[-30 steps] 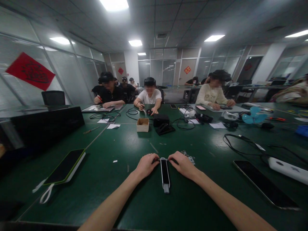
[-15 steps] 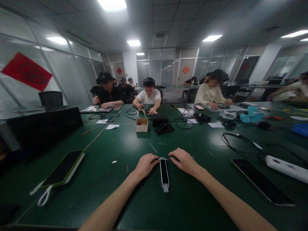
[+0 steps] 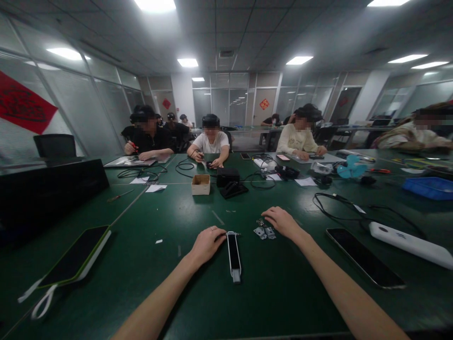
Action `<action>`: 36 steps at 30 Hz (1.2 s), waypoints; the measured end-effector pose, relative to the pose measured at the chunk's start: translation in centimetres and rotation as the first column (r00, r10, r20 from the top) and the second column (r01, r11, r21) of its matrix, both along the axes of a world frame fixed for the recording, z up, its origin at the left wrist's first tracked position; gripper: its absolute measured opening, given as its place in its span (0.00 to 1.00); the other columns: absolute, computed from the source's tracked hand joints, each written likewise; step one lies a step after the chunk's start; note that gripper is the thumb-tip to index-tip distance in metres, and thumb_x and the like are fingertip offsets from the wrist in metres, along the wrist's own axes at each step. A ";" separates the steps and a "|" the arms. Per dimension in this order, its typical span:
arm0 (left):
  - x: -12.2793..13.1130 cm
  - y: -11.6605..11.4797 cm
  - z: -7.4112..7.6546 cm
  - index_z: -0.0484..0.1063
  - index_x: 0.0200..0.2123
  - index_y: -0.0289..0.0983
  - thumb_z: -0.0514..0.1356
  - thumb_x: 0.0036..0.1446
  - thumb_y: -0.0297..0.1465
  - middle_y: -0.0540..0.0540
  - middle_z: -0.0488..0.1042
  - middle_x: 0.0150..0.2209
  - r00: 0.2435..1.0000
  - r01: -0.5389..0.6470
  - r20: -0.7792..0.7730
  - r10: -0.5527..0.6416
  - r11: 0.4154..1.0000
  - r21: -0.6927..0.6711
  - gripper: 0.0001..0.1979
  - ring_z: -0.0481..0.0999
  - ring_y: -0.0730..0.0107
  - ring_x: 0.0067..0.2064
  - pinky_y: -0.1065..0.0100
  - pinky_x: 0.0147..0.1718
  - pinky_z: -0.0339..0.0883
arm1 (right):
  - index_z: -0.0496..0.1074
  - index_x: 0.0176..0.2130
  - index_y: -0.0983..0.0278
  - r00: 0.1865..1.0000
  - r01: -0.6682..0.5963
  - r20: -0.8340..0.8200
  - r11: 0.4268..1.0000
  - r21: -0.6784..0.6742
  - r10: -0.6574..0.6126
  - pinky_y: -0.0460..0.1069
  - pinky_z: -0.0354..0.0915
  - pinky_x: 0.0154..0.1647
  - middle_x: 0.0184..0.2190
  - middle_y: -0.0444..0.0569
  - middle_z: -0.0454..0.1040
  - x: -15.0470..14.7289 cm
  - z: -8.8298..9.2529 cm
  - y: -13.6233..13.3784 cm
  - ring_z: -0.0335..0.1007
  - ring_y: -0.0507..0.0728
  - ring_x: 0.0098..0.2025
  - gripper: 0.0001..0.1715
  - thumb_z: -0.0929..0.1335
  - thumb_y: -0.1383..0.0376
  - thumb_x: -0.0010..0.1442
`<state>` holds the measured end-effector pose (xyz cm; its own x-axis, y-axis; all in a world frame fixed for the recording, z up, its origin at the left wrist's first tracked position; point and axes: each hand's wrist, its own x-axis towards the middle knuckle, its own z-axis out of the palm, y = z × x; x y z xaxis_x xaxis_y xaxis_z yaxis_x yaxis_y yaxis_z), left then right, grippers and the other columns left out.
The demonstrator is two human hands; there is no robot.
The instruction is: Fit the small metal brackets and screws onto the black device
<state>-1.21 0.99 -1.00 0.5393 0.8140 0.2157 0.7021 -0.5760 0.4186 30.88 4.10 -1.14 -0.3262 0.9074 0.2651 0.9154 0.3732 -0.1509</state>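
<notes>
Slim device: a narrow black bar with a white rim and a grey end block (image 3: 233, 252) lies lengthwise on the glossy dark-green tabletop (image 3: 205, 307), between the two forearms, its block end nearer the wearer.
Left hand: the bare left hand (image 3: 207, 244) rests on the table with its fingertips at the far end of the bar; whether they pinch it, I cannot tell.
Right hand: the bare right hand (image 3: 283, 222) is well apart from the bar, fingers loosely bent beside the small parts; whether anything sits between the fingertips, I cannot tell.
Small parts: flat grey metal plates with holes (image 3: 271, 233) lie right of the bar, small shiny ring-like pieces (image 3: 260, 222) just beyond them.
Left side: a black-screened slab with a lime-green edge (image 3: 76, 257) and a white strap lies well apart from the left hand.
Right side: a large dark phone (image 3: 364, 257) lies beside a long white power strip (image 3: 410, 242).
Middle table: an open tan cardboard box (image 3: 200, 188) stands beside a black boxy object (image 3: 227, 176); a shallow blue plastic tray (image 3: 428, 188) is farther right.
Far side: co-workers in dark headgear sit behind a turquoise-bladed fan (image 3: 351, 167) and tangled black cables.
</notes>
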 end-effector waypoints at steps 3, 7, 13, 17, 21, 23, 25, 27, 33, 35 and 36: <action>0.1 0.0 -0.1 0.71 0.45 0.40 0.51 0.63 0.33 0.48 0.72 0.40 1.000 -0.003 -0.004 0.003 1.000 0.007 0.12 0.72 0.69 0.40 0.70 0.38 0.64 | 0.71 0.48 0.58 0.998 -0.060 -0.010 0.997 -0.047 0.059 0.50 0.61 0.46 0.45 0.49 0.70 -0.4 0.0 0.2 0.64 0.56 0.46 0.17 0.60 0.66 0.62; 0.1 0.1 -0.2 0.72 0.44 0.40 0.52 0.63 0.34 0.48 0.72 0.39 1.000 -0.004 -0.007 0.005 1.000 0.026 0.11 0.72 0.69 0.39 0.70 0.38 0.64 | 0.72 0.47 0.57 0.997 -0.083 -0.007 0.990 -0.110 0.083 0.49 0.61 0.46 0.45 0.49 0.69 -0.6 0.0 0.5 0.64 0.56 0.46 0.16 0.61 0.65 0.62; 0.1 0.1 -0.1 0.72 0.44 0.40 0.51 0.63 0.34 0.48 0.73 0.39 1.000 -0.006 -0.019 0.007 1.000 0.031 0.12 0.72 0.68 0.40 0.70 0.39 0.64 | 0.73 0.46 0.60 1.000 0.007 -0.004 0.998 -0.069 -0.007 0.51 0.61 0.48 0.45 0.52 0.69 -0.6 0.4 0.2 0.63 0.58 0.47 0.16 0.61 0.65 0.62; 0.1 0.0 0.0 0.72 0.44 0.40 0.51 0.63 0.34 0.48 0.73 0.39 1.000 -0.008 -0.015 0.008 1.000 0.016 0.12 0.72 0.68 0.40 0.69 0.39 0.64 | 0.71 0.47 0.61 0.998 -0.045 -0.055 0.997 -0.057 0.042 0.51 0.61 0.48 0.45 0.51 0.69 -1.0 0.8 -0.3 0.63 0.57 0.47 0.16 0.60 0.64 0.62; 0.1 -0.1 0.1 0.72 0.44 0.41 0.52 0.63 0.34 0.48 0.72 0.40 1.000 -0.006 -0.012 0.006 1.000 0.017 0.12 0.72 0.68 0.39 0.69 0.38 0.64 | 0.73 0.43 0.61 0.996 -0.078 -0.059 0.990 -0.117 0.071 0.51 0.61 0.47 0.43 0.51 0.70 -1.5 1.0 -0.7 0.64 0.57 0.46 0.16 0.61 0.59 0.62; 0.1 -0.1 0.2 0.72 0.44 0.40 0.52 0.63 0.33 0.48 0.73 0.39 1.000 -0.007 -0.012 0.007 1.000 0.017 0.11 0.72 0.68 0.39 0.69 0.37 0.64 | 0.74 0.42 0.61 0.997 -0.071 -0.048 0.988 -0.136 0.065 0.51 0.61 0.47 0.42 0.51 0.71 -1.5 0.9 -0.6 0.64 0.57 0.45 0.16 0.61 0.59 0.61; 0.1 -0.1 0.2 0.72 0.44 0.40 0.52 0.63 0.33 0.47 0.73 0.39 1.000 -0.006 -0.013 0.006 1.000 0.011 0.12 0.72 0.68 0.39 0.69 0.37 0.64 | 0.74 0.42 0.62 0.998 -0.050 -0.035 0.990 -0.133 0.045 0.51 0.61 0.46 0.42 0.52 0.71 -1.4 0.7 -0.4 0.64 0.57 0.45 0.16 0.61 0.60 0.61; 0.1 -0.1 0.2 0.72 0.44 0.40 0.51 0.63 0.34 0.47 0.73 0.40 1.000 -0.005 -0.015 0.005 1.000 0.002 0.12 0.72 0.67 0.40 0.69 0.38 0.64 | 0.73 0.42 0.63 1.000 -0.018 -0.026 0.994 -0.110 0.015 0.51 0.61 0.46 0.42 0.52 0.71 -1.2 0.4 -0.2 0.64 0.57 0.45 0.16 0.60 0.61 0.62; 0.1 -0.2 0.2 0.72 0.44 0.40 0.51 0.63 0.35 0.48 0.72 0.40 1.000 -0.005 0.001 0.005 1.000 -0.003 0.12 0.72 0.68 0.40 0.69 0.39 0.65 | 0.73 0.40 0.63 0.999 -0.033 -0.033 0.998 -0.060 0.031 0.52 0.61 0.46 0.41 0.51 0.70 -1.6 0.7 -0.5 0.63 0.57 0.44 0.15 0.60 0.62 0.62; 0.0 -0.2 0.2 0.72 0.44 0.40 0.51 0.63 0.34 0.48 0.72 0.40 1.000 -0.002 -0.001 0.002 1.000 -0.006 0.12 0.72 0.68 0.40 0.69 0.39 0.65 | 0.74 0.40 0.62 0.998 -0.050 -0.039 0.996 -0.078 0.047 0.52 0.61 0.46 0.42 0.51 0.70 -1.9 1.0 -0.8 0.63 0.57 0.45 0.15 0.60 0.63 0.62; 0.0 -0.2 0.2 0.72 0.44 0.40 0.51 0.63 0.34 0.48 0.72 0.41 1.000 -0.001 -0.005 0.001 1.000 -0.009 0.12 0.72 0.68 0.40 0.69 0.39 0.65 | 0.74 0.41 0.62 0.998 -0.056 -0.043 0.994 -0.090 0.052 0.52 0.62 0.45 0.42 0.51 0.69 -2.1 1.1 -1.0 0.63 0.57 0.45 0.15 0.60 0.63 0.62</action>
<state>-1.17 0.78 -0.78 0.5394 0.8165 0.2061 0.7048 -0.5717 0.4200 28.77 3.14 -0.08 -0.3660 0.9098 0.1958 0.8868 0.4047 -0.2230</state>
